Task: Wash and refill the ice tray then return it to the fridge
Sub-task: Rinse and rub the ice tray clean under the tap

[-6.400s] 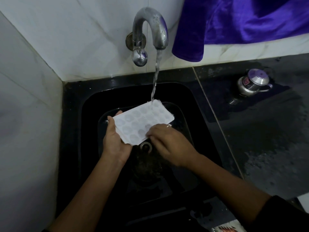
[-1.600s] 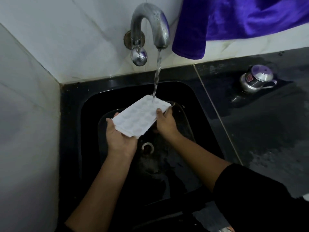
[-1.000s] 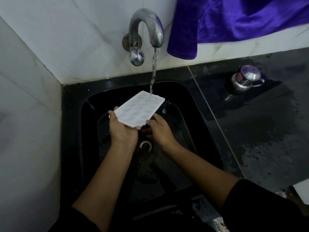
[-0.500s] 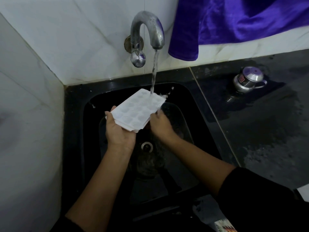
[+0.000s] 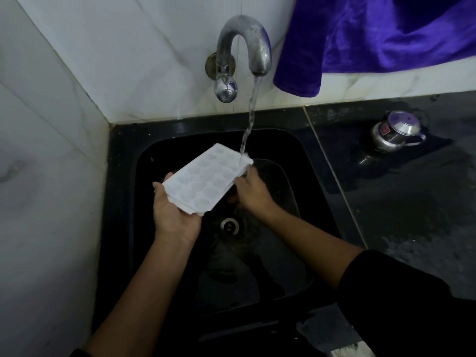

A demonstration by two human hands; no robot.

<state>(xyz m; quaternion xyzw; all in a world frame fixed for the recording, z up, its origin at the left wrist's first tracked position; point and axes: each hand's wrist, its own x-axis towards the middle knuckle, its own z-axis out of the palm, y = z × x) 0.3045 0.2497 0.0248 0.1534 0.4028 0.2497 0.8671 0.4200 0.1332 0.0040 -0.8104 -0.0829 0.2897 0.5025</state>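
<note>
You shifted the ice tray [image 5: 206, 181] so its far corner met the stream [image 5: 248, 124] over the sink [image 5: 121, 202]. Your left hand [image 5: 175, 217] gripped the near end, your right hand [image 5: 253, 194] apparently the side. You were rinsing; refilling needed it level.

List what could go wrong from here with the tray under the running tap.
1. The water stream strikes only the far corner of the tilted ice tray, so it may spatter outside the sink and leave most cells unrinsed.
2. The left hand and right hand hold the wet tray by its edges; it could slip into the sink.
</note>
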